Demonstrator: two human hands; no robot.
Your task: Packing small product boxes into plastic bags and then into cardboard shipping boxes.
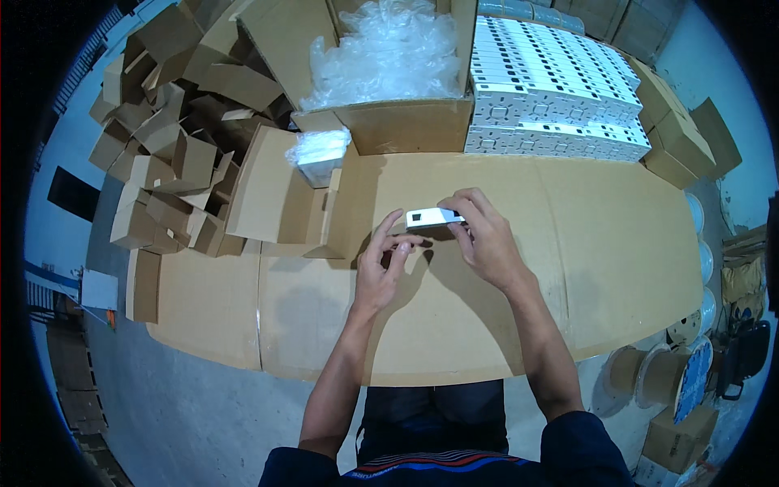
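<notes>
Both my hands pinch one white box [434, 217] mid-table: left hand [383, 264] at its near-left end, right hand [484, 235] over it. I judge I'm closing it; next, steady fingers.

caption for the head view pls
Both hands hold a small white box over a cardboard-covered table.

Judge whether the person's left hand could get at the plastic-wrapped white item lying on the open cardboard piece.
Probably yes: the left hand has bare cardboard between it and the wrapped item.
</notes>
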